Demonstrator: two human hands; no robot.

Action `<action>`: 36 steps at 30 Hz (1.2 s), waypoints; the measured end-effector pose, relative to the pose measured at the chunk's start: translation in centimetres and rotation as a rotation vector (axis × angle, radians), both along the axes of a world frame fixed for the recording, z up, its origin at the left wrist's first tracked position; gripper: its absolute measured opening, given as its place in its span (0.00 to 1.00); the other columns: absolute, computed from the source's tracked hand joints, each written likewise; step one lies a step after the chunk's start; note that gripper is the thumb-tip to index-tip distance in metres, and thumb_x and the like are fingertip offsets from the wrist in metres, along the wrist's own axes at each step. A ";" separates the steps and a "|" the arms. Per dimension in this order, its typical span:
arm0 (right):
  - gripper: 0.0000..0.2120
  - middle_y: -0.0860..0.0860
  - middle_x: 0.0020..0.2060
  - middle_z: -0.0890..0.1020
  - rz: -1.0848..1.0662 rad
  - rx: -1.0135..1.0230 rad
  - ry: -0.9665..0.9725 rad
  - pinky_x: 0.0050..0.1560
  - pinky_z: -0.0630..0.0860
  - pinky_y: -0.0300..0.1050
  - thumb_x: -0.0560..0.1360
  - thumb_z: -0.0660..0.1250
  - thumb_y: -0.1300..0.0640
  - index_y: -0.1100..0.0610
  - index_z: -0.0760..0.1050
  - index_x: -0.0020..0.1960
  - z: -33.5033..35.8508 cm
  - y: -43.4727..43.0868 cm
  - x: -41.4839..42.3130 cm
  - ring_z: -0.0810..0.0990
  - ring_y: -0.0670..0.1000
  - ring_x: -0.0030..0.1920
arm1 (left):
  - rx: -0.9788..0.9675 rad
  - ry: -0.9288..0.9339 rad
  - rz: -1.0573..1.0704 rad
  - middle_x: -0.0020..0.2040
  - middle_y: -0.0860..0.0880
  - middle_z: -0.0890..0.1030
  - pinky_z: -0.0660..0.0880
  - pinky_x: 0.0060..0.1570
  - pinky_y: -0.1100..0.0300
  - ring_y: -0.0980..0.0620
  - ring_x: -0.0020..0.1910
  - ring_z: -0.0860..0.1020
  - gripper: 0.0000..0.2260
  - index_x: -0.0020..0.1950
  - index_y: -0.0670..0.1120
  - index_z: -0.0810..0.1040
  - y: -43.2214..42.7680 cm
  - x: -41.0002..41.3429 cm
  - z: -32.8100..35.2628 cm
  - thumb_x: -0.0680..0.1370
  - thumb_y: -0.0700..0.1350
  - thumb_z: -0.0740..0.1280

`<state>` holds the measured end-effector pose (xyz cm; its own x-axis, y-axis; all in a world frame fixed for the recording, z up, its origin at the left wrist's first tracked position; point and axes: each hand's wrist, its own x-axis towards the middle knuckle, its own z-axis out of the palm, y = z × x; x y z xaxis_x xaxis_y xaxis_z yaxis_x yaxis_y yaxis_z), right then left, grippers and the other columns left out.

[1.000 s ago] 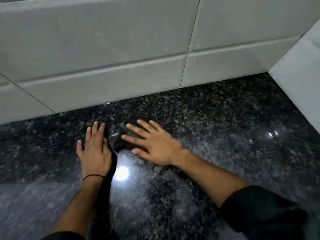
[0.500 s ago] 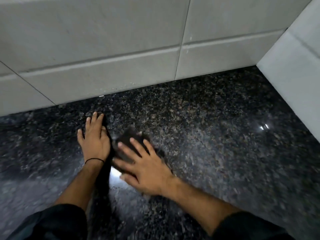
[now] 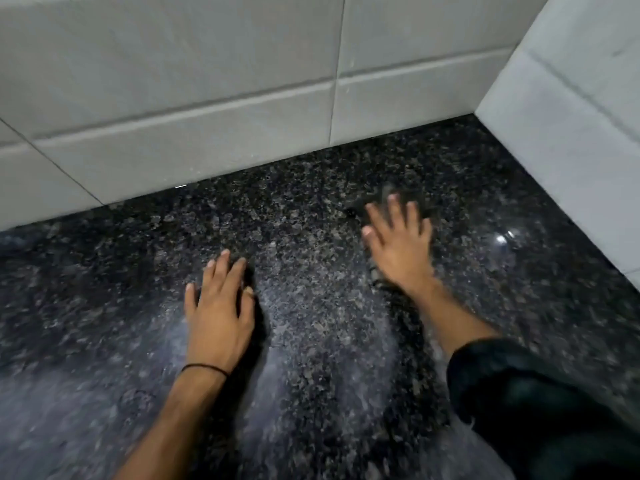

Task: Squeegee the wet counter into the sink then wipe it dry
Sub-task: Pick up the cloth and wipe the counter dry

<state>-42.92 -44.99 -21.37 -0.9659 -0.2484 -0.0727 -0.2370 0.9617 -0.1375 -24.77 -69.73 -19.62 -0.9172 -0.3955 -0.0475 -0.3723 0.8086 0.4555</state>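
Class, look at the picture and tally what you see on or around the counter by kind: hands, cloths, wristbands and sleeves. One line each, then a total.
Hands: 2, the left hand and the right hand, both flat on the counter
Cloths: 1, a dark cloth under the right hand
Wristbands: 1, a black band on the left wrist
Sleeves: 1, a dark sleeve on the right arm
Total: 5

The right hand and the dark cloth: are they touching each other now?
Touching. In the head view the right hand lies flat on the dark cloth, fingers spread over it, pressing it onto the counter.
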 end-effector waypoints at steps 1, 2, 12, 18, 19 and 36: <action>0.27 0.51 0.80 0.45 0.122 -0.002 -0.007 0.74 0.44 0.70 0.81 0.41 0.36 0.39 0.48 0.79 -0.1 -1.6 3.3 0.44 0.61 0.79 | -0.001 -0.006 -0.021 0.79 0.51 0.58 0.50 0.74 0.41 0.49 0.78 0.56 0.22 0.75 0.50 0.66 1.1 1.2 -0.1 0.80 0.49 0.56; 0.27 0.51 0.80 0.46 0.245 -0.006 -0.014 0.74 0.46 0.70 0.81 0.41 0.36 0.39 0.49 0.79 0.0 -2.7 6.9 0.44 0.61 0.79 | 0.000 -0.009 -0.040 0.79 0.51 0.58 0.51 0.74 0.41 0.49 0.78 0.56 0.22 0.75 0.50 0.66 2.0 2.2 -0.1 0.80 0.49 0.54; 0.25 0.46 0.80 0.54 0.244 0.080 0.027 0.73 0.55 0.65 0.81 0.45 0.37 0.35 0.51 0.77 0.6 12.3 8.6 0.52 0.55 0.79 | -0.060 -0.164 -0.250 0.80 0.55 0.46 0.48 0.75 0.40 0.49 0.80 0.47 0.28 0.80 0.56 0.49 8.3 6.6 -2.4 0.80 0.61 0.44; 0.26 0.51 0.80 0.50 -0.413 -0.053 -0.022 0.75 0.45 0.68 0.82 0.43 0.38 0.41 0.52 0.79 0.6 8.7 7.7 0.46 0.60 0.79 | -0.023 -0.193 -0.273 0.79 0.58 0.38 0.41 0.74 0.42 0.51 0.79 0.38 0.28 0.79 0.59 0.42 7.8 6.2 -2.3 0.81 0.63 0.43; 0.26 0.51 0.80 0.50 -0.315 -0.043 -0.006 0.75 0.45 0.68 0.82 0.43 0.39 0.41 0.52 0.79 0.4 6.5 9.9 0.46 0.61 0.79 | -0.003 -0.195 -0.273 0.79 0.58 0.38 0.40 0.74 0.42 0.52 0.79 0.37 0.27 0.79 0.59 0.42 7.8 6.2 -2.2 0.81 0.62 0.45; 0.27 0.50 0.80 0.49 -0.647 -0.040 -0.031 0.75 0.46 0.66 0.82 0.43 0.38 0.40 0.50 0.79 0.6 15.2 21.8 0.46 0.59 0.79 | 0.009 -0.218 -0.285 0.80 0.56 0.43 0.41 0.74 0.39 0.49 0.79 0.41 0.27 0.79 0.58 0.46 7.5 6.2 -1.4 0.81 0.61 0.48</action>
<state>-21.15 -29.75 -20.79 -0.9190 0.3796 -0.1059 0.3930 0.9031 -0.1733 -18.58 -62.18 -20.98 -0.9586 -0.1241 -0.2564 -0.2217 0.8902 0.3979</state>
